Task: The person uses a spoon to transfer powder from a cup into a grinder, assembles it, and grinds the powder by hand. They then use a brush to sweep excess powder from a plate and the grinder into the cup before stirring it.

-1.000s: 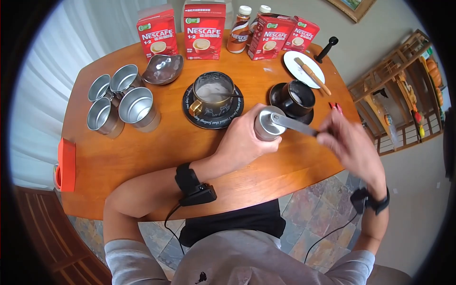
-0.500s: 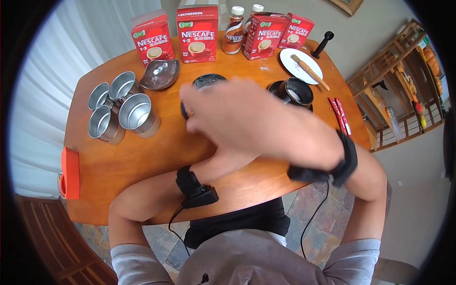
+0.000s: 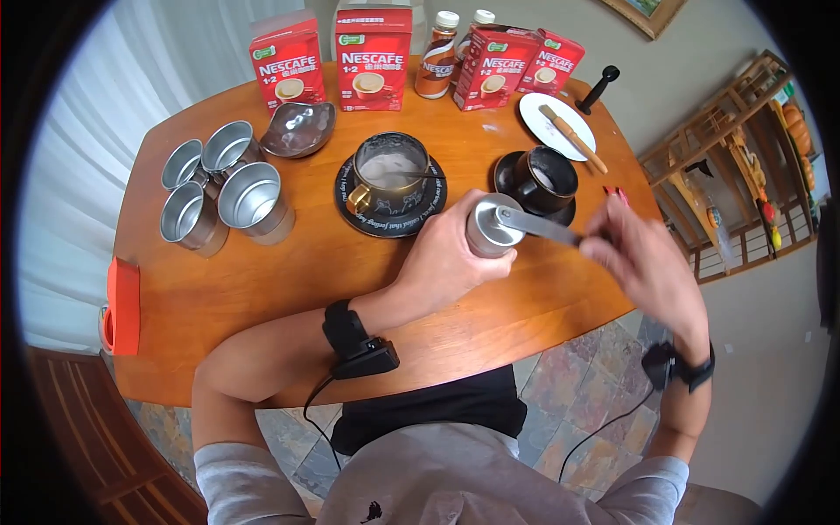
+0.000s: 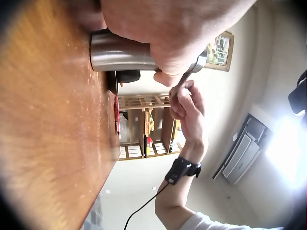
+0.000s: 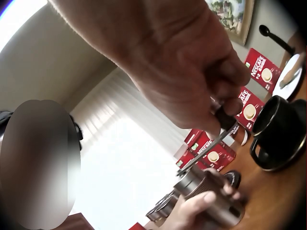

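Observation:
My left hand (image 3: 442, 258) is wrapped round the metal body of a manual coffee grinder (image 3: 490, 232), which stands upright on the table in the left wrist view. My right hand (image 3: 652, 267) holds the dark knob (image 5: 224, 117) at the end of the grinder's crank (image 3: 547, 228), which points right. Just behind the grinder, a black cup (image 3: 556, 188) with pale contents sits on a black saucer. Left of that, a larger dark cup (image 3: 389, 199) with a gold handle holds pale contents and a spoon, on a lettered black saucer (image 3: 394, 227).
Several metal cups (image 3: 249, 197) and a dark bowl (image 3: 299, 131) stand at left, with an orange-red object (image 3: 124, 306) by the left edge. Red Nescafe boxes (image 3: 372, 66) and bottles (image 3: 435, 66) line the back. A brush (image 3: 573, 138) lies on a white plate (image 3: 542, 131).
Half a second ago my right hand was across to the left, covering the grinder; now it is back at the right with the crank. My left hand has kept its hold on the grinder.

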Motion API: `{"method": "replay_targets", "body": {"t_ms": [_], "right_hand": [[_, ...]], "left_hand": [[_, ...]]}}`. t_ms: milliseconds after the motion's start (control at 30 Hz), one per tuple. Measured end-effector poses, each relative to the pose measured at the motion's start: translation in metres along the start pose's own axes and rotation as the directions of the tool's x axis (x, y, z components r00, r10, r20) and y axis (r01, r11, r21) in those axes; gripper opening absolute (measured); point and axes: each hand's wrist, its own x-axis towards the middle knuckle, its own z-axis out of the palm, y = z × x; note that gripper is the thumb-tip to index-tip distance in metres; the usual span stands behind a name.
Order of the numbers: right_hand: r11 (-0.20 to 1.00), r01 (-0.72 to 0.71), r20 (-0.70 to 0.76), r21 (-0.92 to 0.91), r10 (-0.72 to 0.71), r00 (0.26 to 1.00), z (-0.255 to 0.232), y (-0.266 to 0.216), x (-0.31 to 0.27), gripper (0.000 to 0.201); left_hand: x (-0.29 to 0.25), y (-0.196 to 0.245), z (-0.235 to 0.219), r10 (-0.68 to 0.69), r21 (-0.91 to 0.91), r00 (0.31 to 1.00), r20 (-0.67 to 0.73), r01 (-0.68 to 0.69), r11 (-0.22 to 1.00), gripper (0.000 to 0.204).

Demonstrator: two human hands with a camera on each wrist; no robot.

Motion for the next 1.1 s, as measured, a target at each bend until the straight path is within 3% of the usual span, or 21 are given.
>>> {"method": "replay_targets", "body": {"t_ms": [67,167,267,300,400,500,533,600,633,667,700,733,800,967,1100], "right_hand": [[0.996,0.058,0.098,0.069,-0.065,0.993,0.004,-0.016,-0.028,0.021],[0.924,0.383,0.1,0.008,-0.382,0.919,0.022,-0.043,-0.04,0.026],[0.831,0.553,0.084,0.065,-0.557,0.826,0.039,-0.072,-0.019,0.028],[0.794,0.598,0.081,0.107,-0.606,0.791,0.044,-0.08,-0.007,0.028],[0.737,0.675,0.05,0.044,-0.676,0.735,0.061,-0.095,0.037,0.031],[0.757,0.623,0.074,0.196,-0.645,0.761,0.06,-0.107,0.084,0.039],[0.682,0.725,-0.09,0.096,-0.72,0.688,0.064,-0.104,0.101,0.043],[0.758,0.622,-0.11,-0.194,-0.647,0.754,0.069,-0.092,0.142,0.032],[0.75,0.634,-0.151,-0.189,-0.66,0.736,0.058,-0.082,0.149,0.027],[0.835,0.532,-0.104,-0.141,-0.547,0.83,0.05,-0.073,0.16,0.025],[0.873,0.48,-0.026,-0.083,-0.483,0.875,0.039,-0.061,0.165,0.026],[0.889,0.451,-0.124,-0.077,-0.457,0.88,0.038,-0.045,0.163,0.025],[0.925,0.369,-0.227,-0.095,-0.381,0.896,0.033,-0.019,0.147,0.025],[0.987,0.151,-0.128,-0.052,-0.156,0.979,0.007,0.02,0.086,0.021],[0.997,0.054,-0.034,-0.063,-0.056,0.998,0.0,0.01,0.024,0.019]], "left_hand": [[0.0,-0.001,0.001,0.009,0.009,1.0,-0.003,-0.009,1.0,0.046],[-0.001,-0.001,0.001,0.067,0.021,0.998,-0.001,-0.067,0.998,0.045],[-0.001,0.007,0.001,0.006,-0.017,1.0,-0.014,-0.007,1.0,0.039],[-0.003,0.014,-0.002,-0.085,-0.042,0.996,0.024,0.086,0.995,0.037],[-0.007,0.001,-0.005,0.005,-0.244,0.998,0.059,0.01,0.97,0.04],[-0.004,-0.01,-0.005,0.127,-0.178,0.989,0.077,-0.111,0.978,0.044],[-0.001,-0.014,-0.002,0.149,-0.075,0.987,0.066,-0.144,0.987,0.045],[0.003,-0.014,0.003,0.163,0.113,0.986,0.017,-0.164,0.98,0.047],[0.002,-0.008,0.004,0.109,0.107,0.991,-0.074,-0.1,0.989,0.052],[-0.001,-0.003,0.002,0.09,0.045,0.995,-0.045,-0.088,0.995,0.051],[0.0,-0.002,0.001,0.065,0.03,0.998,-0.022,-0.065,0.997,0.05],[0.001,-0.002,0.0,0.041,0.015,0.999,-0.002,-0.041,0.999,0.05],[0.001,-0.001,-0.001,-0.005,0.006,0.999,0.037,0.005,1.0,0.048],[0.001,0.003,-0.001,-0.042,0.007,0.999,0.027,0.042,0.999,0.046],[0.0,0.002,0.0,-0.005,0.009,1.0,0.011,0.005,1.0,0.045]]}}
